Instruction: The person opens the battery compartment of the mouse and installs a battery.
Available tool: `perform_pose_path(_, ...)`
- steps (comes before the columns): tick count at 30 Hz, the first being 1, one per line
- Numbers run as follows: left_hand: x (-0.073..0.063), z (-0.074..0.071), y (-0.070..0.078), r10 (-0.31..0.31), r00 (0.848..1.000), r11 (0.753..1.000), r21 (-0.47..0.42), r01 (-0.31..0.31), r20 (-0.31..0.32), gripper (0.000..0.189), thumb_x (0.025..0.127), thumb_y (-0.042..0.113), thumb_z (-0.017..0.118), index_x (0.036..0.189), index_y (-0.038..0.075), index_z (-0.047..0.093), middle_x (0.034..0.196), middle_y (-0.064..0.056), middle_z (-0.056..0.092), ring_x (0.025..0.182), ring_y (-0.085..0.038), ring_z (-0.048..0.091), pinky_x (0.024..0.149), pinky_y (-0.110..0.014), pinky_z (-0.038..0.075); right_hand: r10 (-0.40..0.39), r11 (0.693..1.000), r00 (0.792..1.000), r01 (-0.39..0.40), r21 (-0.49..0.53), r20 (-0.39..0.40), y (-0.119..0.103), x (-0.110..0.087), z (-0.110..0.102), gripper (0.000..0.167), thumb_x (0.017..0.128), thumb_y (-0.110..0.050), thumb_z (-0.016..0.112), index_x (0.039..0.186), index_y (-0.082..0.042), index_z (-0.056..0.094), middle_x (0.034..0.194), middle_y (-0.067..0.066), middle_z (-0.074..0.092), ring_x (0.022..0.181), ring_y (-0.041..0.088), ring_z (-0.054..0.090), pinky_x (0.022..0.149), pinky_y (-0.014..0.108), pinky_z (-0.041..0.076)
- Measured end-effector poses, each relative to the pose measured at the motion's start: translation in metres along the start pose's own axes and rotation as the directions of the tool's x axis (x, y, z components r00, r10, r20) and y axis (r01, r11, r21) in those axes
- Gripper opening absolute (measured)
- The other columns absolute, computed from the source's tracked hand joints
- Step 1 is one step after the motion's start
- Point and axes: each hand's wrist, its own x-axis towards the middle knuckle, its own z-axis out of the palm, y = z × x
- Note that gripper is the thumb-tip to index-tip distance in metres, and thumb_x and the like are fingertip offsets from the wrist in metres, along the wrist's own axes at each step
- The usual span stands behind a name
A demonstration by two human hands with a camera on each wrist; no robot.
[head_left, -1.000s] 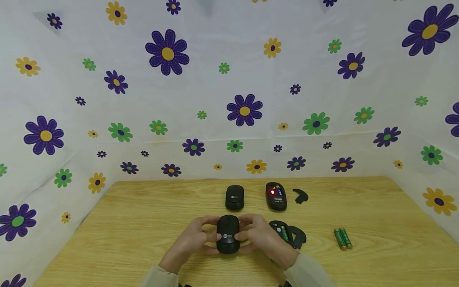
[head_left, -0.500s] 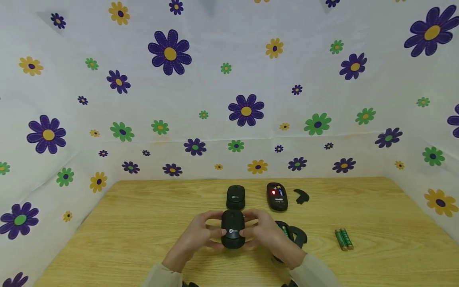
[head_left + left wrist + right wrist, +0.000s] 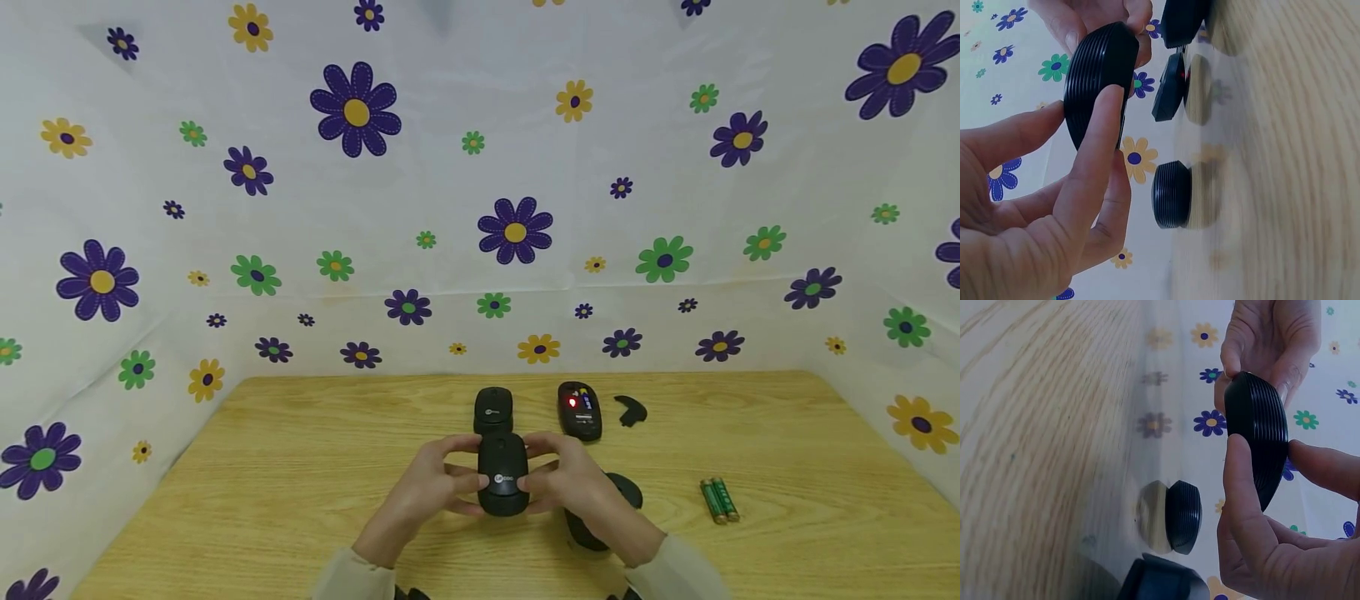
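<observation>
A black computer mouse with a pale logo is held up off the wooden table, right side up, between both hands. My left hand pinches its left edge, thumb on the near side and fingers behind. On the opposite edge, my right hand grips it the same way. In the left wrist view the mouse's ribbed side stands between thumb and fingers; the right wrist view shows the other ribbed side. Just behind it, a second black mouse rests on the table.
An upturned mouse with a red light and a battery lies at the back, near a curved black cover. Another black mouse and a cover lie partly hidden by the right hand. Two green batteries lie at the right.
Both hands have carried the mouse to the right and slightly away from the body. The right hand and forearm now cover more of the open mouse with the green battery.
</observation>
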Motion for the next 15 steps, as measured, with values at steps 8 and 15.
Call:
perform_pose_path(8,0.005,0.010,0.004,0.013,1.000,1.000,0.002,-0.013,0.003,0.064,0.090,-0.007,0.067,0.148,-0.012,0.040,0.143,-0.026,0.047,0.099,-0.034,0.071,0.067,-0.042,0.064,-0.014,1.000,1.000,0.014,-0.009,-0.011,-0.002,-0.006,-0.011,0.065,0.081,0.011,0.069,0.141,0.016,0.045,0.127,0.027,0.052,0.087,0.025,0.068,0.069,0.046,0.064)
perform_pose_path(15,0.007,0.019,0.009,0.019,1.000,1.000,-0.016,-0.019,0.008,0.063,0.090,-0.008,0.067,0.148,-0.010,0.041,0.142,-0.024,0.047,0.098,-0.034,0.071,0.067,-0.042,0.064,-0.020,1.000,0.999,0.020,-0.004,-0.035,-0.004,-0.011,-0.020,0.066,0.081,0.011,0.069,0.141,0.016,0.043,0.129,0.027,0.052,0.087,0.024,0.068,0.069,0.047,0.064)
